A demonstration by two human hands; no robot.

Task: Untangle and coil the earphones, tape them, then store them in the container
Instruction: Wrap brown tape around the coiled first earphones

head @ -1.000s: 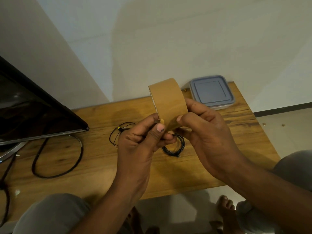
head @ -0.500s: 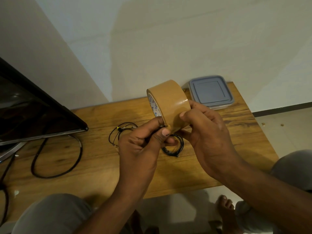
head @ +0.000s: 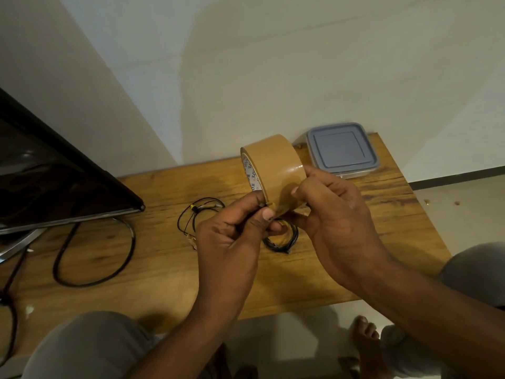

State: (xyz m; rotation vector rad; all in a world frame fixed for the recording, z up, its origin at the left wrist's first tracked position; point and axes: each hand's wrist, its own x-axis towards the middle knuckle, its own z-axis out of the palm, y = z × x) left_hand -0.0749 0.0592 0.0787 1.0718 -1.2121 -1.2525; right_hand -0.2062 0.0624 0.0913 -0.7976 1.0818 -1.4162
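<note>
- You're on the taping step: your right hand (head: 336, 225) grips the brown tape roll (head: 276, 170) at mid-frame, fingers curled round it.
- Your left hand (head: 232, 242) pinches the roll's lower edge, fingers clamped on what looks like the tape end.
- Next, I'd say, peel a short strip free.
- The coiled earphones (head: 282, 242) lie on the wooden counter (head: 164, 255) just below your hands.
- The lidded container (head: 343, 149) sits upper right against the pale wall, with a dark screen (head: 54, 181) at far left.
</note>
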